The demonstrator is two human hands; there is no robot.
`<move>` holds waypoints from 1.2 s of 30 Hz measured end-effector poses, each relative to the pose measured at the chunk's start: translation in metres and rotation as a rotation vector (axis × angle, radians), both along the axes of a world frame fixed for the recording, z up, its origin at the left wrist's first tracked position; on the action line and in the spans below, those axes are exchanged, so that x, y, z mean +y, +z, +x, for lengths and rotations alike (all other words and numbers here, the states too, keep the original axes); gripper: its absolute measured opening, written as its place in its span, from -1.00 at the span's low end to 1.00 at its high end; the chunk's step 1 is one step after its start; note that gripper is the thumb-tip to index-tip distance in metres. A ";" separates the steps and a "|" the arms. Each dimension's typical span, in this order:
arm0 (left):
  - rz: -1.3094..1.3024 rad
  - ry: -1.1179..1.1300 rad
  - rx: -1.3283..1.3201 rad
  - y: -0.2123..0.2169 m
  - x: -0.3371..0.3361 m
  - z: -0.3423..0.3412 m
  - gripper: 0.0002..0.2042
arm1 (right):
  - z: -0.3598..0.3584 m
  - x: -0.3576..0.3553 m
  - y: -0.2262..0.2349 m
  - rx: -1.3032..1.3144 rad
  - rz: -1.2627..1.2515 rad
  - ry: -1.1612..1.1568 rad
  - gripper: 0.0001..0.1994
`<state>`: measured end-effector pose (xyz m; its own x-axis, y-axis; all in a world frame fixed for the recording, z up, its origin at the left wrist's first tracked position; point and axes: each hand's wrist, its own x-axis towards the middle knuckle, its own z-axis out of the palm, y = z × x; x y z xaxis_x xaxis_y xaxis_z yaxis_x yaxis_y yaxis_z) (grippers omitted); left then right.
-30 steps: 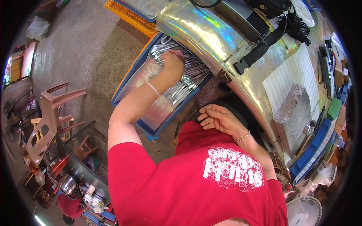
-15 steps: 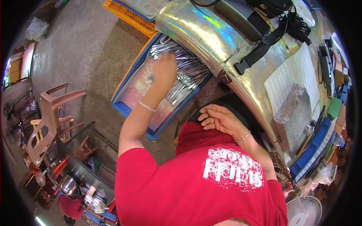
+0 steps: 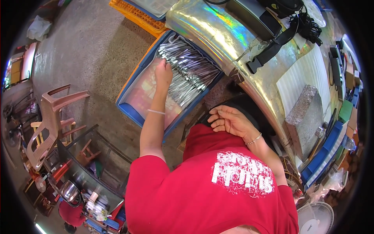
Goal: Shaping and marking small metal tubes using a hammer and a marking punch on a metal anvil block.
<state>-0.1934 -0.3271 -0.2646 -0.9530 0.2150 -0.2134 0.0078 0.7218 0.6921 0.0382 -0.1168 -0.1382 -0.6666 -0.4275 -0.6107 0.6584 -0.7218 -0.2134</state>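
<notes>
A blue bin (image 3: 126,110) holds several thin, shiny metal rods (image 3: 189,74), lying in rows over its far and right part. A pale pinkish sheet (image 3: 142,93) shows on the bin's near left side. My left hand (image 3: 163,74) is inside the bin at the left ends of the rods. Its fingers are closed, and whatever they hold is hidden. My right hand (image 3: 230,121) rests by my lap, palm turned up, fingers loosely bent and apart with nothing in them.
A curved table with a shiny iridescent cover (image 3: 218,39) stands to the right of the bin. On it are a black buckled strap (image 3: 269,52), a stone block (image 3: 304,117) and a white foam sheet (image 3: 300,76). An orange crate (image 3: 140,17) sits beyond the bin; a brown plastic chair (image 3: 48,121) stands left.
My left hand has shifted left and off the rods it was covering, toward their left ends. More of the rods now shows. My right hand stays in about the same place.
</notes>
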 end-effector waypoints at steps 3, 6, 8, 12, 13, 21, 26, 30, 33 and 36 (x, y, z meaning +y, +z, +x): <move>0.045 -0.009 0.023 0.006 0.001 0.011 -0.66 | 0.000 0.000 0.001 0.000 0.007 -0.005 -0.73; 0.093 0.154 0.185 0.008 0.012 0.031 -0.62 | -0.001 -0.001 0.002 0.005 0.007 -0.001 -0.73; -0.029 0.151 0.444 0.019 0.025 0.033 -0.63 | 0.000 -0.001 0.002 0.007 0.008 0.003 -0.73; -0.168 -0.145 0.706 0.040 0.037 0.026 -0.69 | 0.000 0.000 0.002 0.011 0.002 -0.009 -0.73; -0.208 -0.208 0.765 0.041 0.044 0.023 -0.74 | 0.000 -0.001 0.002 0.013 -0.002 -0.018 -0.72; -0.405 -0.515 0.728 0.038 0.048 0.026 -0.88 | 0.001 -0.001 0.002 0.000 0.018 -0.016 -0.72; -0.340 -0.491 0.668 0.046 0.040 0.035 -0.89 | -0.001 -0.001 0.001 0.005 -0.001 -0.003 -0.72; 0.002 -0.134 0.547 0.046 0.029 0.030 -0.87 | -0.002 0.001 -0.001 0.002 -0.007 -0.008 -0.72; 0.363 0.290 0.196 0.025 0.003 0.019 -0.84 | -0.003 0.002 -0.001 0.003 -0.008 -0.002 -0.71; 0.504 0.358 0.050 -0.017 -0.026 0.009 -0.82 | -0.004 0.001 -0.001 0.005 -0.021 0.016 -0.71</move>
<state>-0.1845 -0.3527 -0.2813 -0.9909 -0.0568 -0.1223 -0.1332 0.2705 0.9535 0.0343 -0.1162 -0.1395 -0.6626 -0.4509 -0.5980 0.6687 -0.7158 -0.2011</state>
